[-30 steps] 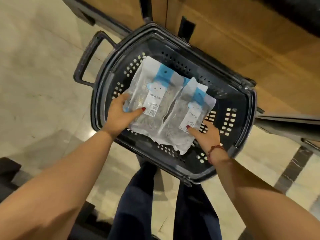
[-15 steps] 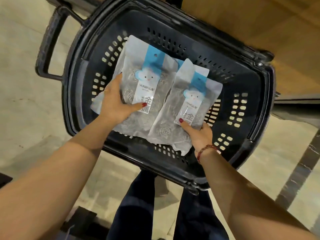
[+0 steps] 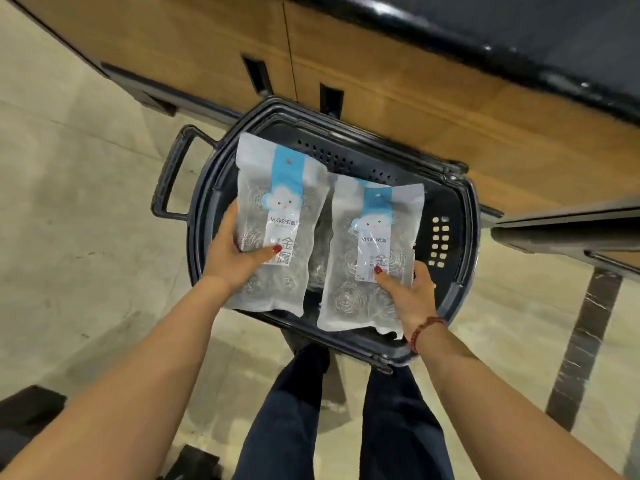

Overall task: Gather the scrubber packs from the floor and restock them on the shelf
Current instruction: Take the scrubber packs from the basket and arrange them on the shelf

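**A scrubber pack in each hand, over the basket**

The left hand (image 3: 235, 251) grips the left scrubber pack (image 3: 277, 230), thumb on its label. The right hand (image 3: 408, 292) clasps the right scrubber pack (image 3: 370, 258) likewise. Both packs are above the dark basket (image 3: 467, 237), which sits by wooden cabinets (image 3: 381, 81).

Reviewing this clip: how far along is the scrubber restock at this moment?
Gathering looks done: no packs show on the floor. In hand: the left hand grips one clear steel-scrubber pack with a blue cloud label, the right hand another, both above the dark perforated plastic basket. A further pack may lie below. Shelving remains; no shelf is identifiable.
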Demonstrator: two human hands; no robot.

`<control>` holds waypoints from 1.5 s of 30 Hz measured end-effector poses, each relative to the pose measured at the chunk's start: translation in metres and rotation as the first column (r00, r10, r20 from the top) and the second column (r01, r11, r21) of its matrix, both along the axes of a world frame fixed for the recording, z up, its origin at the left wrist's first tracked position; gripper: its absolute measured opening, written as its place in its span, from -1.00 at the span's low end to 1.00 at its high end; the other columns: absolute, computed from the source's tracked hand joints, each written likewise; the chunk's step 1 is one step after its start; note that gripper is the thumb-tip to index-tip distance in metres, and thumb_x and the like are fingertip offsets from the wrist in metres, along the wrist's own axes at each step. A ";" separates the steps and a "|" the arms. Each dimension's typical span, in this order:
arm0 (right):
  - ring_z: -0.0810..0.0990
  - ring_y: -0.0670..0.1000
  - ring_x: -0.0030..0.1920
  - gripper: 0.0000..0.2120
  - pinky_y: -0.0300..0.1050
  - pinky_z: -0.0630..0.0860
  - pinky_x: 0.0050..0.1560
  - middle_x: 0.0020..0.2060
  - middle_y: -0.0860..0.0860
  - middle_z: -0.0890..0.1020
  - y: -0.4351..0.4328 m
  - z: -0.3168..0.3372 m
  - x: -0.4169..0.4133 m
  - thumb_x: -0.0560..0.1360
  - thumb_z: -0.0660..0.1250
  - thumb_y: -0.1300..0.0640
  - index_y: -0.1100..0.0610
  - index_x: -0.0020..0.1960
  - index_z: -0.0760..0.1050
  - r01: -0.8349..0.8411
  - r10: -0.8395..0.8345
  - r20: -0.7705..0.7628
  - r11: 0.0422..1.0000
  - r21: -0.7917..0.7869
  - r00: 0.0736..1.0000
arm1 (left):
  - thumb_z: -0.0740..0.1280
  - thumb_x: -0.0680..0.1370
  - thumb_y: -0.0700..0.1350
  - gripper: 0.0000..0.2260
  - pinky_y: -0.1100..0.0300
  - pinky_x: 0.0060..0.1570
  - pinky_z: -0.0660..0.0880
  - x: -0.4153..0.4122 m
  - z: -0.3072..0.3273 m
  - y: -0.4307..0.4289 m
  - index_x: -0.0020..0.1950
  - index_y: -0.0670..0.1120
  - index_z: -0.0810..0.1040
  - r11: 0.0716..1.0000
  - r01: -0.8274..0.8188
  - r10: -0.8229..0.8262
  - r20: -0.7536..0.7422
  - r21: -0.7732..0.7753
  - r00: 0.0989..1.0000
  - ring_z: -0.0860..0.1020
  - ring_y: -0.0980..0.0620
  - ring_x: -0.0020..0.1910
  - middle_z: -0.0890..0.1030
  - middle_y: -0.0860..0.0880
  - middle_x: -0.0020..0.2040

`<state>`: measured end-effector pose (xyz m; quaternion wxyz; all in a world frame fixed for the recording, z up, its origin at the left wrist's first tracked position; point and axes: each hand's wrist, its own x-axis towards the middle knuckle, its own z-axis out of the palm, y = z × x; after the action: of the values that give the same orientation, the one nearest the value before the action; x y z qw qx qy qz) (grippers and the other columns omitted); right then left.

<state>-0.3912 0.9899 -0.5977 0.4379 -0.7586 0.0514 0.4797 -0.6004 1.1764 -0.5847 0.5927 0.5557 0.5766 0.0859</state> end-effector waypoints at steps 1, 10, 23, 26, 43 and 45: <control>0.63 0.07 0.12 -0.50 0.06 0.57 0.16 0.15 0.09 0.62 -0.001 0.019 0.001 0.42 0.50 0.21 0.13 0.29 0.41 -0.012 0.012 0.002 1.000 0.022 1.000 | 0.63 0.23 -0.02 -0.09 -0.11 0.27 0.48 -0.002 0.019 0.000 0.49 0.11 0.27 0.999 -0.028 0.028 0.003 -0.018 1.000 0.53 0.01 0.29 0.52 0.06 0.34; 0.64 0.09 0.12 -0.50 0.14 0.59 0.12 0.15 0.08 0.62 -0.008 0.223 -0.002 0.42 0.50 0.19 0.15 0.29 0.40 -0.100 0.081 0.114 0.980 0.173 0.990 | 0.56 0.39 -0.19 -0.15 -0.09 0.16 0.56 -0.020 0.208 -0.009 0.53 0.19 0.18 0.996 -0.052 0.040 0.165 0.067 0.986 0.56 0.08 0.22 0.51 0.10 0.34; 0.69 -0.13 -0.15 -0.69 -0.28 0.58 -0.26 -0.03 0.00 0.67 -0.007 0.394 0.014 0.46 0.43 0.28 0.13 0.17 0.47 -0.041 -0.083 0.250 0.891 0.452 0.965 | 0.47 0.40 -0.33 -0.15 0.22 -0.01 0.60 0.002 0.360 -0.005 0.43 0.36 0.19 0.963 -0.218 0.095 0.559 0.158 0.824 0.55 0.19 0.22 0.45 0.34 0.30; 0.70 -0.03 -0.09 -0.67 -0.18 0.62 -0.19 -0.02 0.06 0.69 -0.008 0.413 0.022 0.44 0.43 0.30 0.14 0.17 0.49 0.003 -0.141 0.235 0.862 0.506 0.962 | 0.51 0.34 -0.23 -0.15 0.08 0.04 0.61 0.014 0.376 -0.001 0.46 0.34 0.23 0.965 -0.208 0.067 0.617 0.159 0.784 0.54 0.08 0.27 0.44 0.19 0.40; 0.59 0.04 0.22 -0.31 0.21 0.52 0.22 0.28 -0.03 0.55 -0.007 0.463 0.172 0.23 0.55 0.08 -0.29 0.27 0.38 -0.078 -0.190 0.301 0.715 0.694 0.935 | 0.53 0.31 -0.14 -0.20 -0.07 0.23 0.49 0.165 0.441 -0.007 0.41 0.38 0.28 0.959 -0.215 0.022 0.704 0.187 0.710 0.53 0.06 0.28 0.45 0.17 0.41; 0.58 0.04 0.23 -0.28 0.21 0.52 0.22 0.29 -0.02 0.55 -0.006 0.465 0.202 0.23 0.57 0.06 -0.27 0.30 0.38 -0.079 -0.177 0.283 0.707 0.703 0.943 | 0.57 0.28 -0.08 -0.25 -0.11 0.28 0.46 0.187 0.444 -0.002 0.29 0.47 0.34 0.956 -0.217 0.020 0.697 0.196 0.717 0.49 0.03 0.33 0.40 0.17 0.44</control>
<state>-0.1896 0.9836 -0.1332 0.7093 -0.6007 -0.1893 0.3168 -0.4130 1.1743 -0.1404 0.6779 0.5192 0.3333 0.3997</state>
